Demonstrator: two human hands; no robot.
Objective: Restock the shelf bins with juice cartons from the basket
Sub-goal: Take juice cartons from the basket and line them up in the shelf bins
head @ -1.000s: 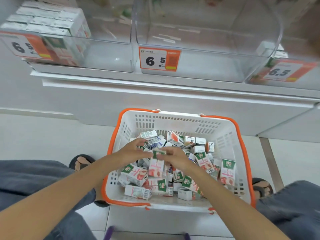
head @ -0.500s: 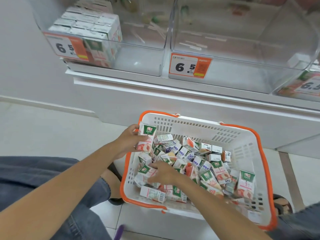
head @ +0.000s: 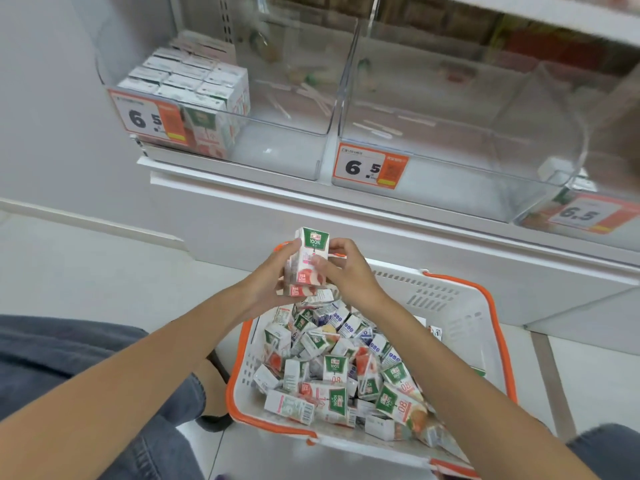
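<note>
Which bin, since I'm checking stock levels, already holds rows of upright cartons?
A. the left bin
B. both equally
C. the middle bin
A: the left bin holds tidy rows of juice cartons at its left side, while the middle bin has no such rows.

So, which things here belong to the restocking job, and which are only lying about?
For the job: held cartons, left hand, right hand, basket, loose cartons inside it, left bin with stacked cartons, middle bin.
Lying about: straws in the bins, price tags.
</note>
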